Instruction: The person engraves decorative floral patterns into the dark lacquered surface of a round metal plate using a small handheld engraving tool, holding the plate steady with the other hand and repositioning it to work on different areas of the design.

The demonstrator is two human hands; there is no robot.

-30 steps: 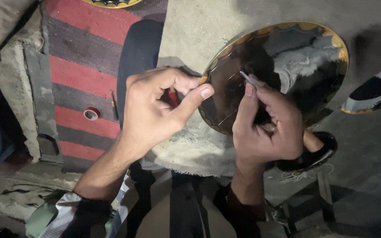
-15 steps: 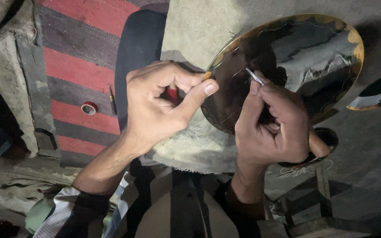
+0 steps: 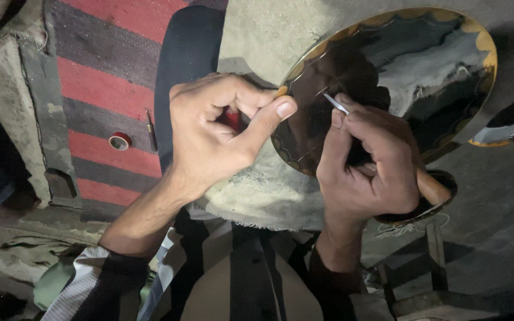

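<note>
A shiny round metal tray [image 3: 423,65] with a scalloped golden rim leans on a grey cloth pad [image 3: 269,196] in front of me. My left hand [image 3: 221,131] pinches the tray's left edge, thumb on the rim, with something small and red tucked in its palm. My right hand [image 3: 370,166] grips a thin metal engraving tool [image 3: 335,103], its tip resting on the tray's polished face. A rounded dark wooden handle [image 3: 432,187] sticks out of the right fist.
A red and grey striped mat [image 3: 102,89] lies to the left, with a small roll of tape [image 3: 119,141] and a thin pen-like tool [image 3: 150,131] on it. Another shiny metal piece [image 3: 507,122] sits at the right edge. Grey floor surrounds the work.
The view has shifted slightly, so the tray and both hands sit further right and higher. The grips of both hands are unchanged, and the tool tip stays on the tray.
</note>
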